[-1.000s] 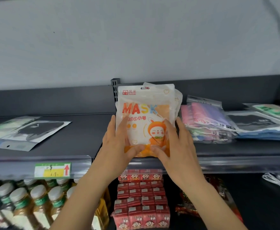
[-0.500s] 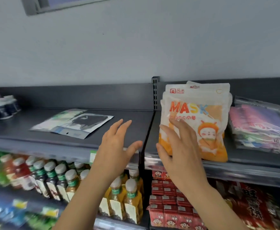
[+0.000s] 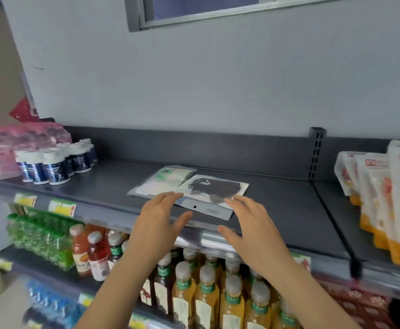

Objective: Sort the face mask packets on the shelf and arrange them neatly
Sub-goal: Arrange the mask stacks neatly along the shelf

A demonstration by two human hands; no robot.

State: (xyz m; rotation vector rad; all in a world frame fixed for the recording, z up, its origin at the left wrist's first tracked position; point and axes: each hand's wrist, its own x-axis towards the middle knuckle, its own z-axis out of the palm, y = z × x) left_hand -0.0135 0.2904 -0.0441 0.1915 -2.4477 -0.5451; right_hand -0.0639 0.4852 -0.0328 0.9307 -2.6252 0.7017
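- Head view: the person's left hand (image 3: 157, 223) and right hand (image 3: 253, 224) both hang released, fingers spread and grasping nothing, at the front edge of the shelf (image 3: 289, 210).
- Just beyond the fingertips lie two flat mask packets. The dark packet (image 3: 218, 189) overlaps the pale packet with green print (image 3: 163, 178), and both sit askew to the shelf edge.
- The step in hand looks like gathering this loose pair. It would go best with one hand on each side, the fingers sliding under the thin edges and not pressing down on the slick film.
- The two differ in kind, so they probably belong in separate piles, squared to the shelf front.
- The upright orange mask packets (image 3: 384, 198) at the right show the tidy row to match.
- Whether the left fingertips touch the dark packet cannot be told.
- The print on both flat packets is too blurred to read, and the orange row is cut off by the frame edge.
- Small white-capped bottles (image 3: 59, 162) and the drink bottles (image 3: 206, 293) below are smeared by motion.
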